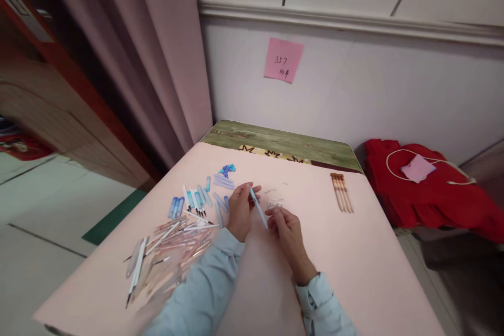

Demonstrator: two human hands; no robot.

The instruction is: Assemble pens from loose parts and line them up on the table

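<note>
A light blue pen [259, 208] slants between my two hands above the pink table. My left hand [241, 210] is closed around its upper end. Fingers of my right hand [286, 227] are pinched at its lower end, where the tip is partly hidden. Just beyond lie small clear and metallic pieces [273, 200], too small to name. Left of my left hand are light blue pen barrels [207, 197], white refills with dark tips [192, 205], blue and purple tube-like parts [176, 207] and a cluster of small blue pieces [227, 170].
A mixed pile of pink, clear and white pen parts [185, 239] spreads over the table's left side. Several brown-topped pens [342, 192] stand in a row at right. Red cloth [413, 189] with a white cable lies beyond the right edge. A wall backs the table [354, 278].
</note>
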